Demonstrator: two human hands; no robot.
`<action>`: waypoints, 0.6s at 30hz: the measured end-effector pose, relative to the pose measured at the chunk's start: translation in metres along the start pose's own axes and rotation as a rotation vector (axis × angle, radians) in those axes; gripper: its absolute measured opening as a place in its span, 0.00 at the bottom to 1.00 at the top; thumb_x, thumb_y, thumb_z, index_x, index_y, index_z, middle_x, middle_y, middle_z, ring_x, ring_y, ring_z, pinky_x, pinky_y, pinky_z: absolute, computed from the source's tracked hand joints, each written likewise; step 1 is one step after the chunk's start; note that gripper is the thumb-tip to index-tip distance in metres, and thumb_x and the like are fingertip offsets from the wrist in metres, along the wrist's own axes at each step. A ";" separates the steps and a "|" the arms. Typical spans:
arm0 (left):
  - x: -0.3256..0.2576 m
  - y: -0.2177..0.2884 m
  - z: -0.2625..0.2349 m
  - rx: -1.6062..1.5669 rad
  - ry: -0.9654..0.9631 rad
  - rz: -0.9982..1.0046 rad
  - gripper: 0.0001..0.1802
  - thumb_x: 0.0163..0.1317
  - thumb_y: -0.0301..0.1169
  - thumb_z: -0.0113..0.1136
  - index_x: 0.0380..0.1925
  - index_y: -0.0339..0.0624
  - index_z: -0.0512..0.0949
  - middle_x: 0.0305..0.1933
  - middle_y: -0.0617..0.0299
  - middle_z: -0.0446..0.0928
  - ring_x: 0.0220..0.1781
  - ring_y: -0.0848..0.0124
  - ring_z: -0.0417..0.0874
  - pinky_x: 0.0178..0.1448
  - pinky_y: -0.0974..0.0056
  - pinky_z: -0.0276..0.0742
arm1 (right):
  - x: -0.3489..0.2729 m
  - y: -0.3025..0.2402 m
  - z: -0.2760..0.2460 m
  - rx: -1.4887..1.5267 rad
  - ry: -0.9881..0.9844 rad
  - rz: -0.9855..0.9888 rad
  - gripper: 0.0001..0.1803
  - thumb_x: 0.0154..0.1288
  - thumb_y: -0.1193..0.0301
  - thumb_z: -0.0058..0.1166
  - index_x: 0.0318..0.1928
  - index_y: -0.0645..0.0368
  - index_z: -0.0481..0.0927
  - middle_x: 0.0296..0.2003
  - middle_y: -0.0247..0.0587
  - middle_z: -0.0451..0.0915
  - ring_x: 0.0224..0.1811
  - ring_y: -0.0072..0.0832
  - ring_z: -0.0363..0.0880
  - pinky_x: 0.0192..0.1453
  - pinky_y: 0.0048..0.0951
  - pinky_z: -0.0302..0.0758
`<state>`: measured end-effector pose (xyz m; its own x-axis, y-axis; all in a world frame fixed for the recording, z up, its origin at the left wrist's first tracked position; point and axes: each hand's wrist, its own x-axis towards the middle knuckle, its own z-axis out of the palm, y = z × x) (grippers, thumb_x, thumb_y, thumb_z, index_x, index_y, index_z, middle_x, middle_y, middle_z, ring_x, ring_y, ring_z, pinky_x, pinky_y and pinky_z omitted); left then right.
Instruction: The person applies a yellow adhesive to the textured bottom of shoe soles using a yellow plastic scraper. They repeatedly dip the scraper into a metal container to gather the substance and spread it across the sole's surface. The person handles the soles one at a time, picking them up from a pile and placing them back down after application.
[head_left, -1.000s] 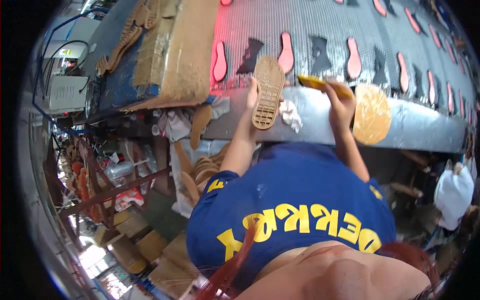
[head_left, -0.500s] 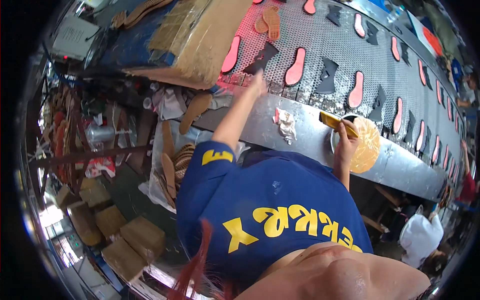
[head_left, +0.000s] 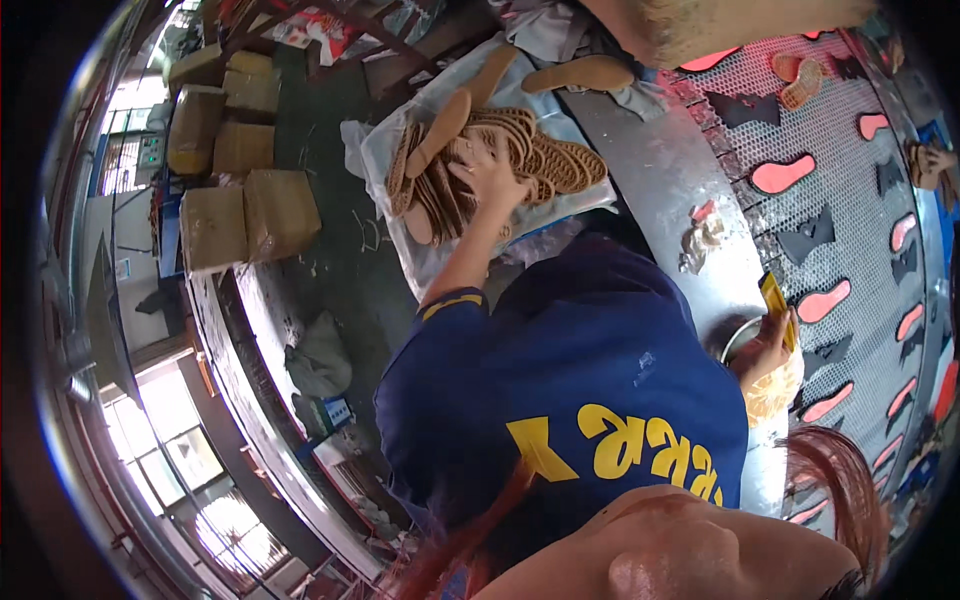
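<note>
Left hand (head_left: 487,170) spread loosely on a fanned stack of tan shoe soles (head_left: 520,160) in a clear plastic bag (head_left: 400,140) beside the metal table (head_left: 670,190), long axes running upper left to lower right. Right hand (head_left: 765,345) clenched around a yellow scraper (head_left: 777,305), pointing up along the table edge.

Person is wearing a dark navy short-sleeved T-shirt. Large yellow block lettering is running across the chest, appearing upside down in the head view. Left sleeve is ending in a cuff with a thin yellow stripe band around it. Fabric is showing a few small pale specks near the middle. Forearms are showing bare below the sleeves, no gloves on the left hand (head_left: 492,172) or right hand (head_left: 765,348). Strands of reddish-dyed hair are hanging into the lower frame.
</note>
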<state>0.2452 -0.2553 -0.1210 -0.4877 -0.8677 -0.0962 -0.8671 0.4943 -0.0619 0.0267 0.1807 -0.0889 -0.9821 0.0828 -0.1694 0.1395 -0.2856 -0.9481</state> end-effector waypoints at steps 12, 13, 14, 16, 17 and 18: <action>0.069 0.039 0.037 -0.517 -0.267 -0.695 0.76 0.35 0.69 0.70 0.74 0.53 0.31 0.73 0.22 0.31 0.74 0.26 0.33 0.68 0.25 0.44 | -0.014 -0.003 -0.017 -0.020 -0.026 -0.048 0.14 0.68 0.75 0.55 0.51 0.68 0.76 0.43 0.44 0.81 0.43 0.28 0.82 0.47 0.23 0.77; 0.071 0.042 0.036 -0.483 -0.217 -0.721 0.76 0.35 0.69 0.70 0.74 0.53 0.31 0.72 0.22 0.32 0.73 0.25 0.35 0.68 0.25 0.45 | -0.013 -0.003 -0.018 0.009 -0.044 -0.045 0.13 0.68 0.75 0.55 0.51 0.68 0.77 0.42 0.43 0.82 0.43 0.27 0.82 0.47 0.22 0.77; 0.070 0.045 0.038 -0.449 -0.167 -0.745 0.76 0.35 0.69 0.69 0.74 0.52 0.32 0.72 0.21 0.34 0.73 0.25 0.36 0.67 0.26 0.45 | -0.012 0.001 -0.026 0.029 -0.044 -0.035 0.13 0.68 0.76 0.55 0.51 0.67 0.77 0.43 0.43 0.82 0.41 0.27 0.82 0.46 0.22 0.77; 0.069 0.042 0.052 -0.368 -0.075 -0.767 0.75 0.35 0.71 0.67 0.74 0.51 0.33 0.71 0.20 0.40 0.72 0.23 0.42 0.66 0.26 0.48 | -0.013 0.000 -0.030 -0.025 -0.052 -0.034 0.14 0.67 0.75 0.56 0.51 0.67 0.76 0.42 0.42 0.81 0.40 0.25 0.80 0.44 0.22 0.76; 0.072 0.053 0.052 -0.363 -0.078 -0.708 0.74 0.36 0.71 0.67 0.74 0.49 0.35 0.70 0.19 0.42 0.71 0.23 0.45 0.65 0.26 0.51 | -0.018 -0.003 -0.033 -0.039 0.001 -0.046 0.14 0.67 0.74 0.57 0.51 0.67 0.76 0.42 0.41 0.80 0.40 0.24 0.79 0.44 0.22 0.76; 0.061 0.044 0.051 -0.351 -0.052 -0.717 0.74 0.37 0.71 0.66 0.74 0.48 0.36 0.70 0.20 0.45 0.70 0.24 0.49 0.63 0.27 0.55 | -0.014 -0.002 -0.033 -0.037 -0.015 -0.035 0.15 0.67 0.74 0.57 0.51 0.67 0.76 0.41 0.41 0.80 0.40 0.24 0.79 0.43 0.22 0.76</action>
<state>0.1825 -0.2837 -0.1801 0.1981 -0.9599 -0.1985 -0.9533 -0.2358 0.1888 0.0446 0.2119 -0.0940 -0.9881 0.0776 -0.1324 0.1096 -0.2472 -0.9627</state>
